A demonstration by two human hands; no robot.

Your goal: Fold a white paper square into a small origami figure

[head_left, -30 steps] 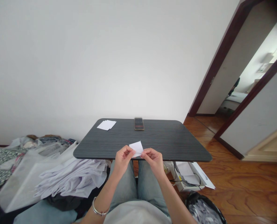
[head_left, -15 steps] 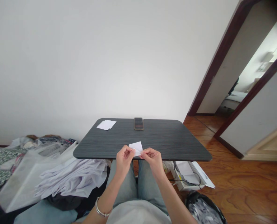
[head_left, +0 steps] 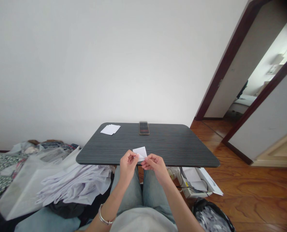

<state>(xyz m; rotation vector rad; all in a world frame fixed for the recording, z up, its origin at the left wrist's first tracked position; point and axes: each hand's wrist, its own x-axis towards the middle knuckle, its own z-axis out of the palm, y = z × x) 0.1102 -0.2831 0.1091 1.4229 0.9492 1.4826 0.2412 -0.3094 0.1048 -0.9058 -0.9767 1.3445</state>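
A small white piece of paper (head_left: 140, 151) is held up over the front edge of the dark table (head_left: 172, 145). My left hand (head_left: 128, 162) pinches its lower left side, with the thumb on top. At the lower right corner, the fingers of my right hand (head_left: 155, 163) are closed on the same paper. The lower part of the paper shows a crease or fold, partly hidden by my fingertips. Several white sheets (head_left: 110, 129) lie in a loose stack at the table's back left.
A phone-like dark object (head_left: 143, 128) rests at the table's back middle. Clothes (head_left: 75, 183) are heaped on the left. Below the table's right side are a white box (head_left: 194, 185) with cables and a black bag (head_left: 212, 216) of paper scraps.
My right hand has shifted slightly left, and its lower fingers now reach beneath the paper. The paper has moved a little left with my left hand.
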